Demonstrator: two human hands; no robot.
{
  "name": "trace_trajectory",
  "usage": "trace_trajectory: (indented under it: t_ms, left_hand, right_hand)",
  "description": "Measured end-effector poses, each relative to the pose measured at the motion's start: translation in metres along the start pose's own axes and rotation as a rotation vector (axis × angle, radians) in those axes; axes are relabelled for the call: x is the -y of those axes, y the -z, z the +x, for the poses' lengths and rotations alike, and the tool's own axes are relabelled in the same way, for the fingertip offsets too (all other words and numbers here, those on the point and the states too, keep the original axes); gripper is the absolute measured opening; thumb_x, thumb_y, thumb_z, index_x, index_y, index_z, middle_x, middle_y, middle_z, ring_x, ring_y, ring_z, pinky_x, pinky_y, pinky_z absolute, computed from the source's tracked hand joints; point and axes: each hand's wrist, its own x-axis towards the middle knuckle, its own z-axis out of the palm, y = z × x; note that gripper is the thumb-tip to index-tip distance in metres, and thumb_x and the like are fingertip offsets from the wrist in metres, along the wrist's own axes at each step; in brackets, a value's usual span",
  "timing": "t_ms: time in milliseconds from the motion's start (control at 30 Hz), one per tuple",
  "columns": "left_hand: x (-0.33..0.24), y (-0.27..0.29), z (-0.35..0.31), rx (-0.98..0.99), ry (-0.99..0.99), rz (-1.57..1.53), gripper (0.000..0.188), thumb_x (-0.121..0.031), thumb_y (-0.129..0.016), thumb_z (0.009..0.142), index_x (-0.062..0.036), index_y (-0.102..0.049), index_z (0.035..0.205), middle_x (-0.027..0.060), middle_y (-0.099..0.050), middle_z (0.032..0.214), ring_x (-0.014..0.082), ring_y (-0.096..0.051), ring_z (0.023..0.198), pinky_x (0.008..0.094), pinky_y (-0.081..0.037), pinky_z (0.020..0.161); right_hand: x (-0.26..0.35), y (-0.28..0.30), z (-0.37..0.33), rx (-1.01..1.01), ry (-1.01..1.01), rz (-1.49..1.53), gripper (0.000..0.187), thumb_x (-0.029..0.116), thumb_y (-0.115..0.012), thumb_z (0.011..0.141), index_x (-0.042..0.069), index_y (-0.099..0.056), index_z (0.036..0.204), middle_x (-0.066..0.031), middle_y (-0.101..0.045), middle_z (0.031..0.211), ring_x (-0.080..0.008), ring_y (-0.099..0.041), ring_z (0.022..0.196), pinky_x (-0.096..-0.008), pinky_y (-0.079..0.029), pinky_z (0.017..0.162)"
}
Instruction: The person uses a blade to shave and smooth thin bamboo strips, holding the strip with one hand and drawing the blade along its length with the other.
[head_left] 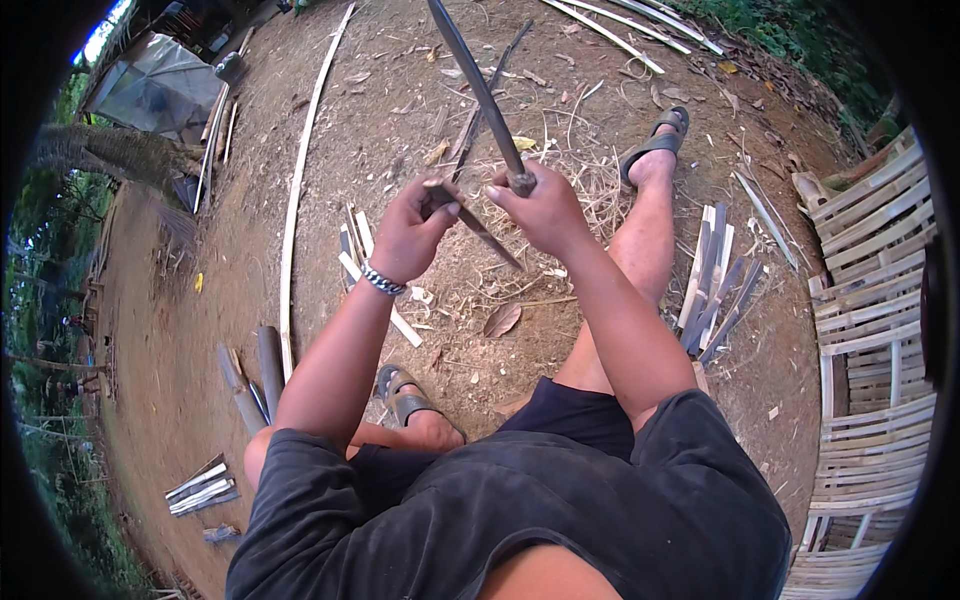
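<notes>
My right hand is wrapped round the handle of a machete. Its long dark blade points away from me, leaning left, and the tip runs out at the top edge. Left of it, my left hand, with a chain bracelet at the wrist, grips a short bamboo strip. The strip slants down to the right below the machete's handle, and its lower end is pointed. Blade and strip appear apart. Under both hands the ground carries curled shavings.
Split bamboo pieces lie in a bundle by my right leg; others lie beyond my left foot. Thicker bamboo lengths rest beside my left knee. A long pale strip stretches along the left. A slatted bamboo structure borders the right.
</notes>
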Motion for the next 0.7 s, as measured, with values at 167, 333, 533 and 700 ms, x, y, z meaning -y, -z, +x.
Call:
trace_trajectory:
  t_ms: [167,333,533,700]
  left_hand:
    - [0.076,0.015,-0.035,-0.196,0.121,-0.095,0.019,-0.019,-0.061,0.098,-0.0013,-0.059,0.103,0.0048,-0.065,0.094,0.0117,-0.061,0.083,0.0266,-0.051,0.075]
    - [0.120,0.018,-0.073,-0.406,0.402,0.094,0.024,-0.016,-0.054,0.100,0.0038,-0.061,0.112,0.0100,-0.069,0.091,0.0154,-0.068,0.074,0.0288,-0.056,0.063]
    - [0.114,0.047,-0.083,-0.303,0.848,0.045,0.027,-0.022,-0.056,0.100,0.0031,-0.063,0.099,0.0039,-0.057,0.062,0.0135,-0.053,0.045,0.0289,-0.043,0.041]
    - [0.106,0.073,-0.092,-0.217,0.910,0.226,0.035,-0.031,-0.058,0.097,0.0009,-0.066,0.085,0.0045,-0.055,0.059,0.0148,-0.051,0.046,0.0334,-0.042,0.046]
  right_hand:
    - [-0.068,-0.019,-0.030,0.018,-0.324,-0.137,0.030,0.032,-0.073,0.086,0.005,-0.065,0.097,-0.0047,-0.062,0.072,-0.0176,-0.059,0.063,-0.0346,-0.046,0.061]
    - [-0.144,-0.044,-0.061,0.160,-0.436,-0.361,0.032,0.029,-0.071,0.085,0.001,-0.064,0.101,-0.0180,-0.069,0.088,-0.0344,-0.067,0.083,-0.0441,-0.051,0.077]
    - [-0.166,-0.082,-0.045,0.425,-0.485,-0.581,0.037,0.025,-0.069,0.088,0.002,-0.061,0.116,-0.0190,-0.068,0.107,-0.0355,-0.066,0.098,-0.0458,-0.051,0.088]
    - [-0.138,-0.125,-0.056,0.530,-0.561,-0.496,0.028,0.022,-0.066,0.090,0.002,-0.059,0.109,-0.0160,-0.067,0.108,-0.0337,-0.066,0.099,-0.0457,-0.052,0.085]
